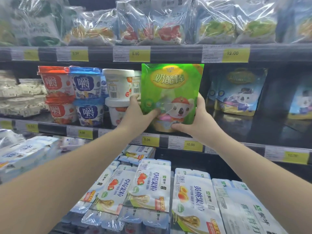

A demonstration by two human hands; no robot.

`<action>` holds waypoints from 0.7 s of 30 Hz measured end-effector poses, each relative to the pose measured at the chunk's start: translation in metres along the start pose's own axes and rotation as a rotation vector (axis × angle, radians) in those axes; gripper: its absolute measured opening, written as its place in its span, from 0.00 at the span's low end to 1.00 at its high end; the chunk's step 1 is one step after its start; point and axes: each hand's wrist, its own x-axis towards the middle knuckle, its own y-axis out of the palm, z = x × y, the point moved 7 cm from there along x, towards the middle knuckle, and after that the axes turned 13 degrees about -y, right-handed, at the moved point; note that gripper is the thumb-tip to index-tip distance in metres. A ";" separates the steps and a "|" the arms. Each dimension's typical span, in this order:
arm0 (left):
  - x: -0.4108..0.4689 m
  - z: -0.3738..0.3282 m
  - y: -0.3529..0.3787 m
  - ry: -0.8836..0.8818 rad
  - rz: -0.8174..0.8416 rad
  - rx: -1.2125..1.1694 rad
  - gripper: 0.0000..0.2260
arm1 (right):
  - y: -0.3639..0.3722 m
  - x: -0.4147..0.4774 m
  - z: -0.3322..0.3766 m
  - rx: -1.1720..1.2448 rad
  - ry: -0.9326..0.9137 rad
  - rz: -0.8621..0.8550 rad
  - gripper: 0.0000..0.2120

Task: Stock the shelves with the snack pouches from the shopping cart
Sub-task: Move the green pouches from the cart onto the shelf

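Note:
A green snack pouch (171,85) with a koala picture stands upright at the front of the middle shelf (236,141). My left hand (137,114) grips its lower left edge, thumb across the front. My right hand (196,120) grips its lower right edge and bottom. Blue pouches (236,93) of the same kind stand further right on that shelf. The shopping cart is out of view.
Stacked yogurt cups (87,95) stand just left of the green pouch. Wrapped multipacks (152,22) fill the top shelf. Yogurt multipacks (152,186) lie on the shelf below my arms. Price tags line the shelf rails.

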 end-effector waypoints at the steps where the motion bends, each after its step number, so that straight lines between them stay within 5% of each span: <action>1: -0.005 0.005 0.001 0.027 -0.017 0.036 0.44 | -0.001 -0.002 0.000 -0.024 -0.010 -0.028 0.61; 7: -0.033 0.003 0.008 0.239 -0.105 0.323 0.48 | 0.000 -0.014 0.015 -0.228 -0.139 -0.093 0.60; 21: 0.023 -0.003 0.034 0.022 -0.124 0.559 0.52 | 0.020 0.039 -0.023 -0.300 0.010 -0.016 0.62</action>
